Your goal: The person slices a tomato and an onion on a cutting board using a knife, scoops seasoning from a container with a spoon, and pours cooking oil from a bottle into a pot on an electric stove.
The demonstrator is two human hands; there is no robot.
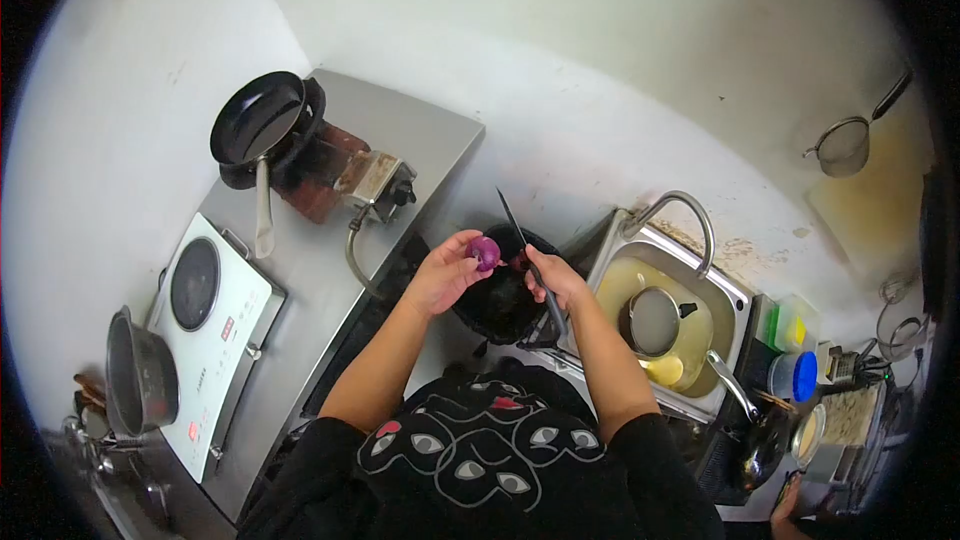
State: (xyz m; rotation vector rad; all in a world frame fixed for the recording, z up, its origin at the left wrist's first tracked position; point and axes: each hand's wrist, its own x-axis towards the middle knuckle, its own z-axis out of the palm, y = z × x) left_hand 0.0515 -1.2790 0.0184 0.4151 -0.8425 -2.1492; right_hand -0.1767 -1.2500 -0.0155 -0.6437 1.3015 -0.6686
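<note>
My left hand [444,274] holds a red onion [483,254] between its fingers, its purple surface facing me. Closed round a dark handle, my right hand [556,278] grips a knife [511,214] whose blade points up and to the left. A small dark-red piece, perhaps onion skin, shows by the fingers of that hand. Both hands are over a black bin [498,308] on the floor, and the onion and the blade are apart.
Left stands a steel counter [420,130] with a frying pan [262,125] on a gas burner, an induction cooker [215,340] and a dark pot [143,375]. Right is a sink [735,325] holding a saucepan [654,322] in cloudy water. Another person's hand [787,508] shows lower right.
</note>
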